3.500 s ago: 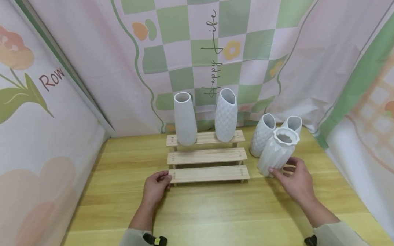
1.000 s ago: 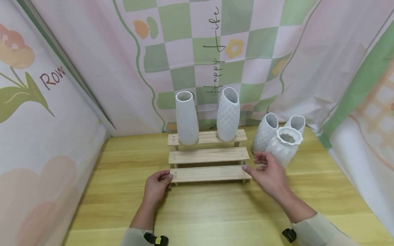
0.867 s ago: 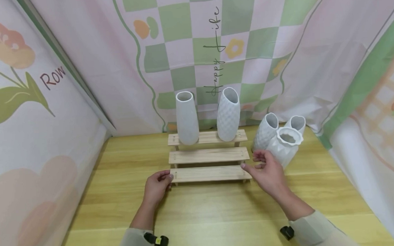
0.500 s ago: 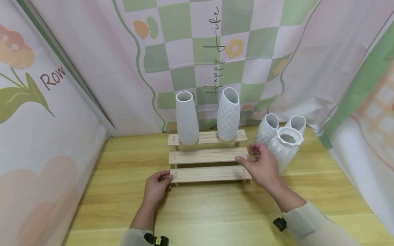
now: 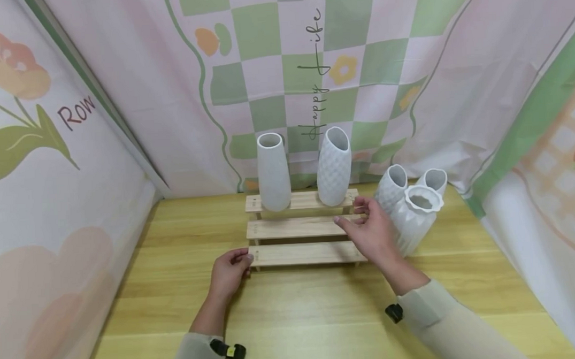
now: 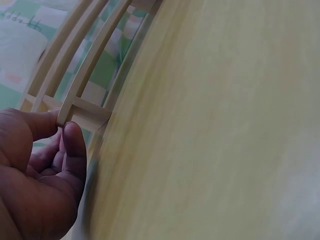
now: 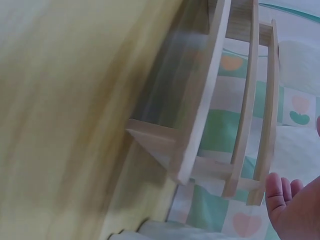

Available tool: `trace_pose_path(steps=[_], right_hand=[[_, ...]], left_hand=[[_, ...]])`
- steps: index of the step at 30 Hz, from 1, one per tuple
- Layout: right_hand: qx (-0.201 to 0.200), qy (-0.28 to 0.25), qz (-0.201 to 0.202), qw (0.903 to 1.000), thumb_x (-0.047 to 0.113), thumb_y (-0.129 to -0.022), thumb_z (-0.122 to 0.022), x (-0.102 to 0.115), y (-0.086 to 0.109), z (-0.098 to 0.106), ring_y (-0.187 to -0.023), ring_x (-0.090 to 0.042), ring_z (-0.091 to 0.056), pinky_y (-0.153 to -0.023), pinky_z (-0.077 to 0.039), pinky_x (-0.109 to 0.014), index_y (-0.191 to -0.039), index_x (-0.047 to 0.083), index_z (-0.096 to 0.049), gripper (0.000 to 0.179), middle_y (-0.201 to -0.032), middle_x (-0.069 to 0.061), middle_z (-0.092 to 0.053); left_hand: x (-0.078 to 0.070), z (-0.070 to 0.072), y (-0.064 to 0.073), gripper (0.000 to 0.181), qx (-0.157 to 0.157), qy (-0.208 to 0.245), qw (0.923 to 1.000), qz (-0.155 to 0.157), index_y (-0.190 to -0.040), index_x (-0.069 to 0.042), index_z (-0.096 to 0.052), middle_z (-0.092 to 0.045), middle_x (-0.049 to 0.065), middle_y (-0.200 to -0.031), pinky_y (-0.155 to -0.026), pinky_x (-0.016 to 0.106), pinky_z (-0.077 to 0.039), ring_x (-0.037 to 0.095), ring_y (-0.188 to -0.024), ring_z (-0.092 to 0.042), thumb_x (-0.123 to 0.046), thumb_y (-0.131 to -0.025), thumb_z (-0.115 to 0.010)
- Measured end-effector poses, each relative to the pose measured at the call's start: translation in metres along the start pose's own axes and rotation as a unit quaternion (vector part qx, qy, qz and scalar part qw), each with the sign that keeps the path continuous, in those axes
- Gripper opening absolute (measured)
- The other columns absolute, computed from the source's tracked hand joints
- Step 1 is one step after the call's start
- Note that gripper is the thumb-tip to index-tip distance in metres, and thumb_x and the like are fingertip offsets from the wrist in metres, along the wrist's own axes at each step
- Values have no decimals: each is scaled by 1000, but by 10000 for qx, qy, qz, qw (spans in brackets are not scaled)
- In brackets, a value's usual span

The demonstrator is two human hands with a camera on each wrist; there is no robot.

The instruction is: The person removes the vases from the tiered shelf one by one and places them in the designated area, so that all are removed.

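Observation:
A three-tier wooden stand (image 5: 306,253) rests on the table. Two tall white vases, a plain tapered one (image 5: 274,174) and a diamond-textured one (image 5: 333,169), stand on its top tier. My left hand (image 5: 228,274) pinches the left end of the lowest tier between thumb and fingers; the left wrist view shows this grip at the board's corner (image 6: 67,107). Over the stand's right end is my right hand (image 5: 372,229), fingers apart and holding nothing. In the right wrist view its fingertips (image 7: 274,187) are right at the end of the top tier (image 7: 267,125).
Right of the stand, three more white vases stand close together: a ruffled-rim one (image 5: 416,216) in front, a textured one (image 5: 395,183) and another (image 5: 436,179) behind. Printed curtains (image 5: 307,82) hang along the back and sides of the wooden table (image 5: 293,318).
My right hand has let go of the ruffled-rim vase and moved left and back, up along the stand's right end toward the top tier. My left hand keeps its place.

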State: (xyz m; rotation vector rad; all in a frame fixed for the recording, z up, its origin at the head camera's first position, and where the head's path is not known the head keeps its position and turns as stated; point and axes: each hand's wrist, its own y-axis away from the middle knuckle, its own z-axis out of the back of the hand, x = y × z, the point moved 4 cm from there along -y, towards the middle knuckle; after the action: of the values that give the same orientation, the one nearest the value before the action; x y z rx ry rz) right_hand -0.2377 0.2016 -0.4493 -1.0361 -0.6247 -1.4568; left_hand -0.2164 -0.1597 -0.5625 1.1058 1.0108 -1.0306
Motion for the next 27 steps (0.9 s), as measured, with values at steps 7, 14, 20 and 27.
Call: trace_pose_path(steps=[7,14,20,27], right_hand=[[-150,-84,58,9998,41,-83,-88,10,-13,-2,-115,-37,-60,-97,-53,-49,-140,4,-50,78,-136,-17,-58],[-166,-60,229,9996,41,-83,-88,19,-25,-4,-116,-35,-60,-99,-53,-51,-144,7,-46,83,-139,-15,-55],[-353,-27,384,9986,42,-79,-91,23,-38,-6,-116,-33,-59,-100,-54,-48,-144,6,-46,87,-138,-13,-56],[-278,-29,425,9987,36,-76,-94,28,-49,-10,-122,-29,-56,-101,-53,-48,-147,5,-45,92,-140,-13,-55]], left_hand=[[0,0,-1,32,15,8,10000,13,-122,3,-71,-72,15,-104,-70,32,-64,21,-81,-69,-13,-95,-76],[1,0,0,31,-2,-62,10000,51,-122,2,-71,-71,15,-105,-70,32,-64,23,-82,-69,-14,-96,-76],[1,0,-1,30,-5,-73,10000,30,-122,2,-71,-71,15,-104,-70,32,-64,23,-82,-69,-13,-96,-75],[0,0,0,31,7,-123,9999,15,-122,2,-71,-71,15,-104,-70,32,-64,22,-81,-69,-15,-96,-76]])
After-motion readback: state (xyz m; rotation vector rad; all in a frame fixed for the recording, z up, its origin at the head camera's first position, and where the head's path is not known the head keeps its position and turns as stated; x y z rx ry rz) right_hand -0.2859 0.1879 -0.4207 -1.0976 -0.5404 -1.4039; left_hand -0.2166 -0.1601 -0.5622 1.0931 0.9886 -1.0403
